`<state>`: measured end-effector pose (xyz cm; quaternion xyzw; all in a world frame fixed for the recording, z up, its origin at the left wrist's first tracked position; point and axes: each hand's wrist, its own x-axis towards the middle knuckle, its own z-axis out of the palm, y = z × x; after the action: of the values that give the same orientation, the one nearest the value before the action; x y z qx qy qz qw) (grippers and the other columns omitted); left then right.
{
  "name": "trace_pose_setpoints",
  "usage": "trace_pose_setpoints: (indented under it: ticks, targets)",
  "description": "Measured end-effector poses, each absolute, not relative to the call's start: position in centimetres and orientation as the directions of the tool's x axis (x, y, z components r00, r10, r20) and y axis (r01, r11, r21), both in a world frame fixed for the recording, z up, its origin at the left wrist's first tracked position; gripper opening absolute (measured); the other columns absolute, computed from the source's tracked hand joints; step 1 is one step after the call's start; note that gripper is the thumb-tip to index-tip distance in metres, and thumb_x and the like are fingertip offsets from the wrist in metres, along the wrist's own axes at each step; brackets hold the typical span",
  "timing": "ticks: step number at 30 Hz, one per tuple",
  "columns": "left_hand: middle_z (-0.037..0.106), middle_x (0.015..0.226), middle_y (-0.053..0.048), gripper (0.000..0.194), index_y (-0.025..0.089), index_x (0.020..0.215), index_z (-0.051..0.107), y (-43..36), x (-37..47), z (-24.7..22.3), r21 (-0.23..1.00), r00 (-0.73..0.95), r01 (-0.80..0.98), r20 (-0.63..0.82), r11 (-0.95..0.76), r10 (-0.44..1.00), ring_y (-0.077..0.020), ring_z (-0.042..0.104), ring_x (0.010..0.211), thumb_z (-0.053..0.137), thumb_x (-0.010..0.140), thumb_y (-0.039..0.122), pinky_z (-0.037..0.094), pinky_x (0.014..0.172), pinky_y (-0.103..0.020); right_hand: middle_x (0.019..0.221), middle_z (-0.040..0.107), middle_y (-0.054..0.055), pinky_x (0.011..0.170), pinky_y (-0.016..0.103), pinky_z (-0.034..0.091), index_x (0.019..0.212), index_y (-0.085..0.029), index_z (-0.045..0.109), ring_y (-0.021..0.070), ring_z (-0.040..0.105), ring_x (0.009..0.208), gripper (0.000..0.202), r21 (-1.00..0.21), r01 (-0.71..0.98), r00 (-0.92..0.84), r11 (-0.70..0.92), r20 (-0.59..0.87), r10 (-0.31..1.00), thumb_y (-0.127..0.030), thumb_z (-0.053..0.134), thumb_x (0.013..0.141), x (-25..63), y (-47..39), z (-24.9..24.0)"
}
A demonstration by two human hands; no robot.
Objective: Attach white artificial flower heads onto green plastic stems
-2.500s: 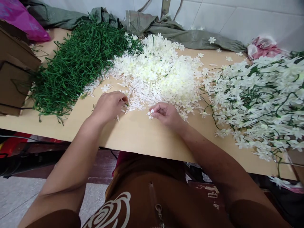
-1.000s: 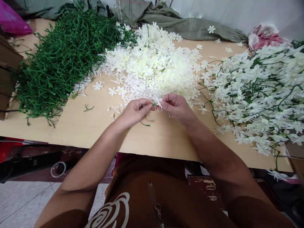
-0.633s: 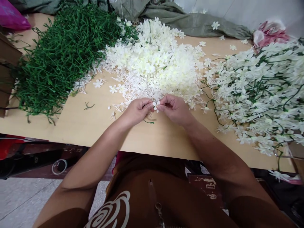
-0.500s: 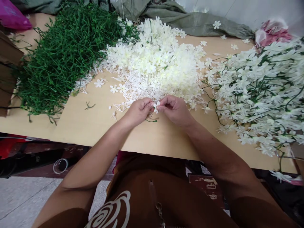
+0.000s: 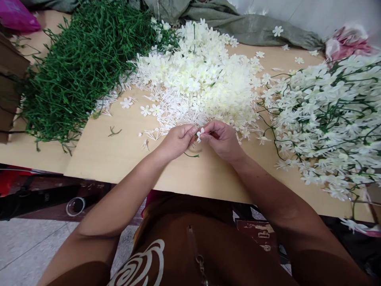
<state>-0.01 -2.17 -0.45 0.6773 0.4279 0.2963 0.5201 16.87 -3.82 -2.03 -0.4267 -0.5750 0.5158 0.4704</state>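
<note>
In front of my body my two hands meet, fingertips nearly touching. My right hand (image 5: 222,141) is closed, thumb and forefinger pinching a small white artificial flower (image 5: 200,135), which is seen nearly edge-on. My left hand (image 5: 180,141) is closed as well, gripping a thin green plastic stem (image 5: 192,155) whose curved end shows below the fingers. Most of that stem is hidden by the hand. Just beyond my fingers lies a heap of loose white petals (image 5: 205,75), with thin white stamens (image 5: 175,115) along its near side.
Green stems (image 5: 86,67) are piled at the left, and flowers on stems (image 5: 330,123) are massed at the right. Grey-green cloth (image 5: 247,29) runs along the table's back. Cardboard (image 5: 10,83) stands at the left edge. A few loose petals (image 5: 126,103) lie on the tan tabletop (image 5: 125,159).
The flower between my fingers has turned from facing me to nearly edge-on. Both hands stay together in almost the same place, and the whole view has shifted slightly.
</note>
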Motion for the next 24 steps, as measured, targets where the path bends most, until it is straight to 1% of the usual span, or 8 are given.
trace_pose_setpoints:
  ticks: [4,9,12,15,18,24]
  targets:
    - [0.041,0.052,0.004,0.041,0.020,0.056,0.043,-2.3,0.1,-0.3,0.954,0.423,0.290,-0.058,-0.075,0.904,-0.0106,0.040,0.053,0.047,0.091,0.041,0.038,0.058,-0.026,0.066,0.058,-0.003,0.066,0.030,0.048,0.071,-0.020,0.057,0.0108,0.055,0.062,0.035,-0.996,0.014,-0.208,0.089,0.084,0.975,-0.047,0.080,0.070,16.9,-4.0,-2.5]
    - [0.041,0.053,0.003,0.038,0.020,0.056,0.042,-2.3,0.3,-0.5,0.955,0.405,0.284,-0.039,-0.086,0.914,-0.0101,0.039,0.053,0.047,0.090,0.036,0.036,0.058,-0.025,0.066,0.059,-0.002,0.065,0.029,0.047,0.070,-0.020,0.056,0.0112,0.055,0.063,0.037,-0.995,0.043,-0.192,0.091,0.082,0.978,-0.048,0.080,0.069,16.7,-4.0,-2.7]
    - [0.041,0.054,0.004,0.036,0.020,0.057,0.040,-2.4,0.5,-0.8,0.954,0.387,0.284,-0.023,-0.095,0.922,-0.0099,0.039,0.053,0.046,0.089,0.035,0.036,0.056,-0.024,0.066,0.058,-0.002,0.067,0.030,0.048,0.069,-0.020,0.055,0.0113,0.053,0.063,0.036,-0.995,0.043,-0.175,0.085,0.076,0.982,-0.048,0.079,0.070,16.4,-4.0,-2.8]
    - [0.041,0.053,0.004,0.035,0.020,0.059,0.040,-2.4,0.6,-1.2,0.948,0.352,0.300,-0.007,-0.105,0.936,-0.0101,0.040,0.053,0.045,0.090,0.035,0.035,0.056,-0.024,0.068,0.060,-0.002,0.068,0.031,0.048,0.069,-0.020,0.055,0.0119,0.055,0.064,0.036,-0.996,0.035,-0.149,0.079,0.073,0.986,-0.047,0.080,0.069,16.1,-4.0,-2.8]
    - [0.041,0.053,0.004,0.035,0.020,0.060,0.041,-2.3,0.6,-1.5,0.942,0.338,0.311,0.013,-0.125,0.941,-0.0103,0.040,0.053,0.044,0.091,0.034,0.035,0.056,-0.024,0.067,0.061,-0.002,0.065,0.030,0.046,0.068,-0.021,0.054,0.0120,0.056,0.063,0.036,-0.997,0.024,-0.124,0.067,0.064,0.990,-0.045,0.081,0.067,15.9,-4.0,-2.7]
    - [0.040,0.053,0.004,0.032,0.019,0.060,0.041,-2.2,0.7,-1.7,0.928,0.338,0.340,0.030,-0.152,0.941,-0.0102,0.038,0.053,0.044,0.091,0.025,0.032,0.055,-0.024,0.064,0.058,-0.003,0.063,0.029,0.043,0.067,-0.021,0.053,0.0107,0.052,0.061,0.034,-0.998,0.039,-0.094,0.054,0.050,0.994,-0.043,0.078,0.068,15.6,-3.8,-2.8]
